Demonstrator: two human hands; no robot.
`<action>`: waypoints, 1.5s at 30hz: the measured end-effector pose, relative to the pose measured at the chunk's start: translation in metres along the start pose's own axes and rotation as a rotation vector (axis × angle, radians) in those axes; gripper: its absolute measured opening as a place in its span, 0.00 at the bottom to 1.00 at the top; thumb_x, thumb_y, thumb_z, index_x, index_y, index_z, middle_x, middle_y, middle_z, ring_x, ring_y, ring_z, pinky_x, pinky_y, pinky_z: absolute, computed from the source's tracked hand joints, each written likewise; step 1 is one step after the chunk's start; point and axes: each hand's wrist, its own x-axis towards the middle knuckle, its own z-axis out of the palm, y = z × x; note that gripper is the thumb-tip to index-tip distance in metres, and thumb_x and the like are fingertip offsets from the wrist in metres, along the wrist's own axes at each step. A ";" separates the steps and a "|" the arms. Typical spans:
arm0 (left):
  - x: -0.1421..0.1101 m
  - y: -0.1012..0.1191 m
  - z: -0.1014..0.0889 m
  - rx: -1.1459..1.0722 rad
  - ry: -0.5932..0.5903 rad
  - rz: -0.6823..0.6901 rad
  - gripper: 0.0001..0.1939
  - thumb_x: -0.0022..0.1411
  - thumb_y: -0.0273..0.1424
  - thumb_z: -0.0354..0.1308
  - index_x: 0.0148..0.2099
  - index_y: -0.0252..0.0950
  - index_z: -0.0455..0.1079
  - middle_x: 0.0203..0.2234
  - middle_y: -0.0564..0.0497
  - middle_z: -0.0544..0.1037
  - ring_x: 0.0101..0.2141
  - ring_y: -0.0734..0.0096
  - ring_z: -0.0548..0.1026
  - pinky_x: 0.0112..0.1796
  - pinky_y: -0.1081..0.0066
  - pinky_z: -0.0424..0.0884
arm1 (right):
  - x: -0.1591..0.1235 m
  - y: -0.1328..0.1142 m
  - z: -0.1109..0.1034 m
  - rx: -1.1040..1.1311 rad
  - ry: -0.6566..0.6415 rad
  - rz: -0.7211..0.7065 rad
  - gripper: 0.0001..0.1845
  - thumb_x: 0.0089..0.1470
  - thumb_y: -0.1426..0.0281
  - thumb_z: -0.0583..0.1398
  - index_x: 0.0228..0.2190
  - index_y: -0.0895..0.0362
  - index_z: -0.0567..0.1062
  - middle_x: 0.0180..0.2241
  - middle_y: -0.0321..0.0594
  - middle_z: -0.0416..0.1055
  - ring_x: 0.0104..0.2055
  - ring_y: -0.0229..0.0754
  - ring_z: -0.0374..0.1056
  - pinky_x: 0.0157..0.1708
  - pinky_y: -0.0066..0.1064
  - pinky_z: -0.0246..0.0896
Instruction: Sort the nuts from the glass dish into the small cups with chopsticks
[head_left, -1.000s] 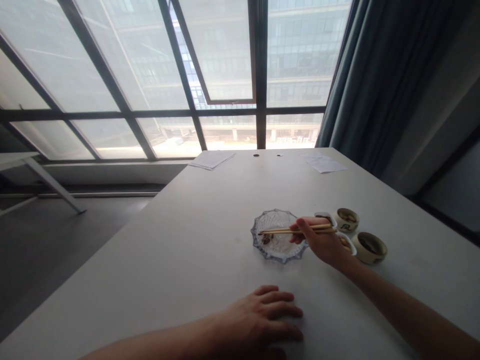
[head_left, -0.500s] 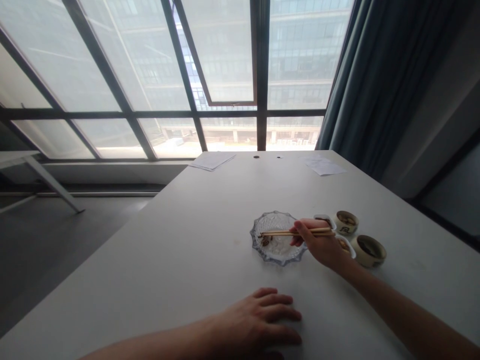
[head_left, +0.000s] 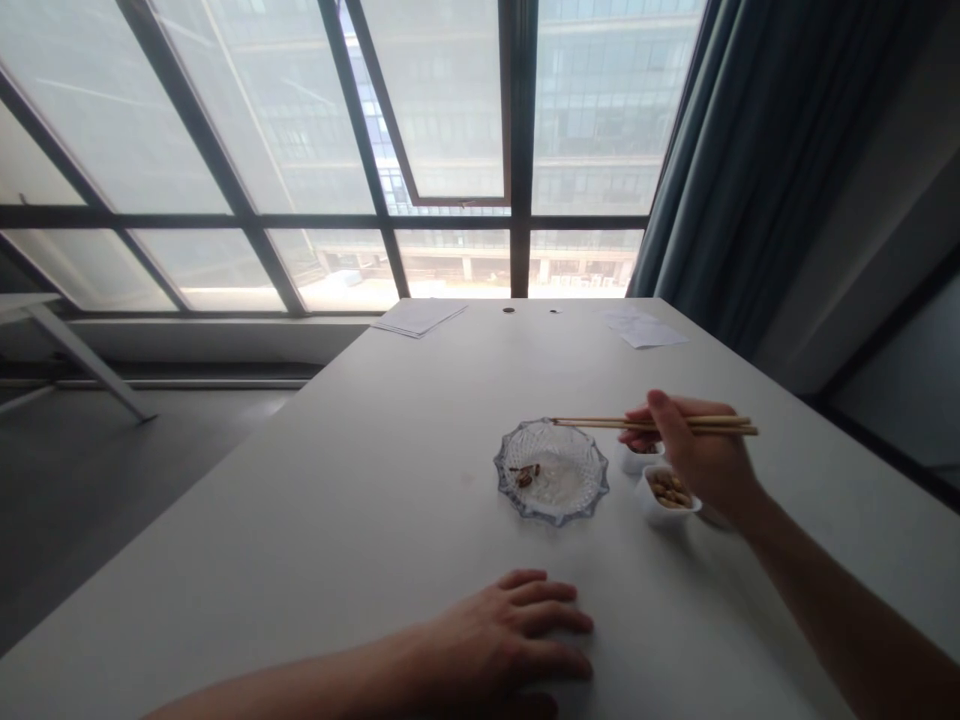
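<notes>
My right hand (head_left: 701,450) is closed around a pair of wooden chopsticks (head_left: 589,423). Their tips point left, over the far rim of a scalloped glass dish (head_left: 552,510); whether they pinch anything is too small to tell. A few brown pieces (head_left: 527,476) lie in the dish's left part, beside a pale area in the middle. Just under my right hand are two small white cups: a near one (head_left: 660,512) with light brown nut-like pieces and a far one (head_left: 637,462) with darker contents, partly covered. My left hand (head_left: 517,632) rests on the table, fingers spread, holding nothing.
The white table (head_left: 360,480) stretches to the window. Paper sheets lie at its far left (head_left: 420,318) and far right (head_left: 645,328). A dark curtain (head_left: 720,190) hangs on the right. Another table (head_left: 90,360) stands at left. My right hand and forearm hide most of the round pots.
My right hand and the chopsticks have moved right and away from me, from over the brown pieces to the dish's far rim. The white cups show more now. My left hand stays put.
</notes>
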 end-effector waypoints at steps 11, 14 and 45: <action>0.003 0.004 -0.007 -0.037 -0.011 -0.035 0.20 0.75 0.38 0.60 0.66 0.47 0.69 0.69 0.51 0.70 0.71 0.54 0.64 0.72 0.53 0.57 | 0.032 -0.010 -0.077 -0.334 0.073 0.139 0.24 0.62 0.50 0.67 0.27 0.57 0.83 0.24 0.46 0.82 0.23 0.48 0.81 0.21 0.29 0.78; 0.004 0.005 -0.009 -0.046 -0.017 -0.039 0.20 0.75 0.38 0.60 0.66 0.48 0.69 0.69 0.51 0.71 0.71 0.54 0.64 0.71 0.53 0.57 | 0.033 -0.004 -0.074 -0.301 0.023 0.170 0.24 0.60 0.48 0.69 0.28 0.56 0.83 0.25 0.46 0.83 0.25 0.51 0.82 0.22 0.32 0.80; 0.002 0.004 -0.009 -0.023 -0.015 -0.007 0.18 0.80 0.40 0.54 0.66 0.45 0.69 0.68 0.47 0.71 0.70 0.54 0.65 0.72 0.55 0.53 | 0.003 0.027 0.012 -0.001 -0.521 0.119 0.26 0.61 0.48 0.68 0.32 0.59 0.85 0.29 0.47 0.85 0.31 0.48 0.83 0.30 0.31 0.79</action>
